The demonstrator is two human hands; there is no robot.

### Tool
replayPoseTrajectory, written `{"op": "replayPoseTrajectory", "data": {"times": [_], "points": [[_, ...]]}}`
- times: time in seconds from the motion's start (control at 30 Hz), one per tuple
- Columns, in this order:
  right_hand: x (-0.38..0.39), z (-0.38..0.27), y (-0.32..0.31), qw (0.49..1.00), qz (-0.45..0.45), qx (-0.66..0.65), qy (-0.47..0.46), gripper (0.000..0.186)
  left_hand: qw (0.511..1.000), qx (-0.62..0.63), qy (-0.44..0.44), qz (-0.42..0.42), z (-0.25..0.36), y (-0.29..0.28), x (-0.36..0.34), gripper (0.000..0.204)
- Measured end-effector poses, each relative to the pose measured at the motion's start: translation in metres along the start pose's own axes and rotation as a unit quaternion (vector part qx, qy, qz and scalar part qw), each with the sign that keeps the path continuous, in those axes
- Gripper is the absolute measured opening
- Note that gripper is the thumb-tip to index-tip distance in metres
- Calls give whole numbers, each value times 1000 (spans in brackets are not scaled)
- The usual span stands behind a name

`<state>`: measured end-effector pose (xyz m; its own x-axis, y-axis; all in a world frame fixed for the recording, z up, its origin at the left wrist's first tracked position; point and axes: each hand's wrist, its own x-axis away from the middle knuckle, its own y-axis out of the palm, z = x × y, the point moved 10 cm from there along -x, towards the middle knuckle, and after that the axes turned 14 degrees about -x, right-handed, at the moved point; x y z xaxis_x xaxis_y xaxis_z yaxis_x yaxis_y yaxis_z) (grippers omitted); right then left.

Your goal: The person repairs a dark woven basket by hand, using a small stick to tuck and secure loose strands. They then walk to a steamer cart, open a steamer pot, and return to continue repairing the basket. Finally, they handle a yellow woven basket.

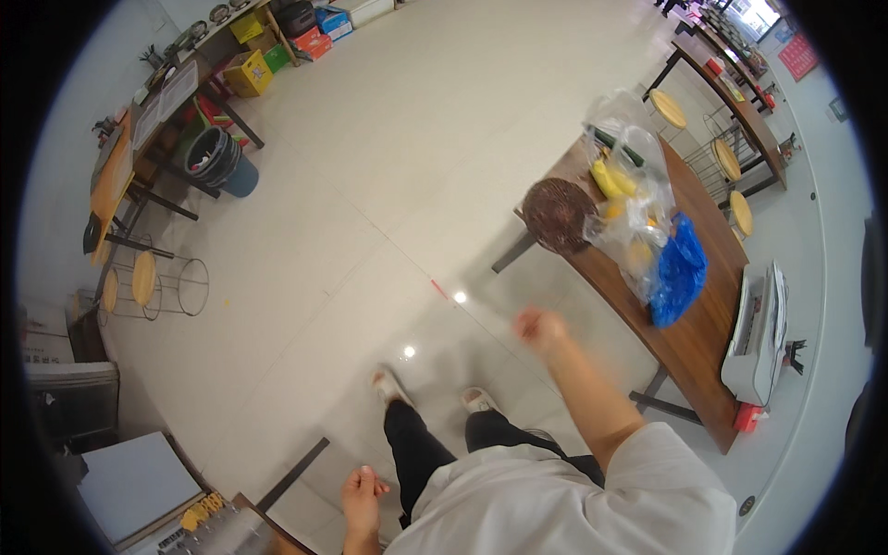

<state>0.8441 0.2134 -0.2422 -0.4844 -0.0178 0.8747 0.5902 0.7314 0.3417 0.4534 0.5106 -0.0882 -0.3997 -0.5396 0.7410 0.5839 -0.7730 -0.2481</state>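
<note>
My left hand (363, 490) hangs low beside my leg, its fingers curled in with nothing seen in them. In front of my body on the right is my right hand (541, 330), smeared by motion over the floor, so its fingers do not show clearly. Closest to it is a wooden table (618, 294). On that table lie a round dark brown woven basket (559, 215), yellow bananas (609, 178) and a long green vegetable (618, 148) in clear plastic bags (638, 111), and a crumpled blue plastic bag (680, 275). Orange-yellow round things show dimly through the clear plastic.
A white printer (757, 338) stands at the table's right end. Round stools (668, 108) line its far side. At left are a grey bin (236, 171), another table (166, 102) and wire-legged stools (143, 275). A surface with yellow items (199, 511) lies at lower left.
</note>
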Motion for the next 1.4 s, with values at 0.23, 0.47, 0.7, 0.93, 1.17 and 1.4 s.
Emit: {"op": "replayPoseTrajectory", "data": {"times": [0.23, 0.47, 0.7, 0.93, 1.17, 1.4], "points": [[134, 209, 185, 892, -262, 236, 282, 38, 984, -92, 106, -108, 204, 6, -121, 28], [102, 68, 343, 946, -252, 178, 99, 34, 931, -116, 168, -302, 464, 90, -234, 18], [-18, -67, 424, 989, -143, -11, 25, 26, 895, -18, 34, -444, 636, 249, -326, 12], [-120, -241, 594, 983, -178, 17, -51, 28, 889, -125, 73, -434, 793, 365, -417, 13], [-288, -426, 584, 978, -33, -4, -207, 31, 921, -73, 4, -382, 970, 473, -552, 15], [-387, -379, 368, 835, 434, -331, -66, 19, 862, -190, 271, -385, 1255, 723, -616, 24]]}}
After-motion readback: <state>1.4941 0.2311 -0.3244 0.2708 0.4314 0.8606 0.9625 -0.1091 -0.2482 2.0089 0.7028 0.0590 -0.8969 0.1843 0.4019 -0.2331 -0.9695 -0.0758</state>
